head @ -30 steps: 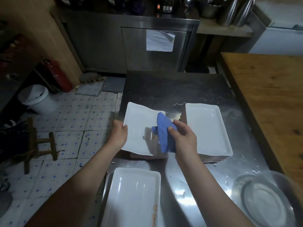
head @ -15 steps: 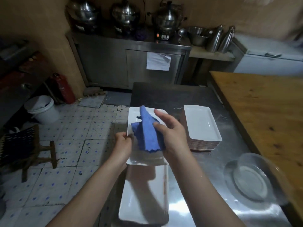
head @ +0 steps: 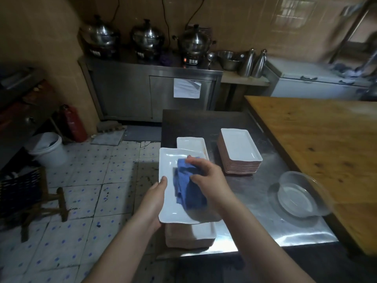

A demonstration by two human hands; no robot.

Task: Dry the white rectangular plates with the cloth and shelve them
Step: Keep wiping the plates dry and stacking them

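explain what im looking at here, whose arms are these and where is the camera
The camera sits on a person's head, looking down, so the two bare arms are their own. The left hand holds a white rectangular plate by its edge. The right hand presses a blue cloth onto it. On the steel table are more plates: a tall stack, another plate behind the held one, a stack underneath, and a clear bowl.
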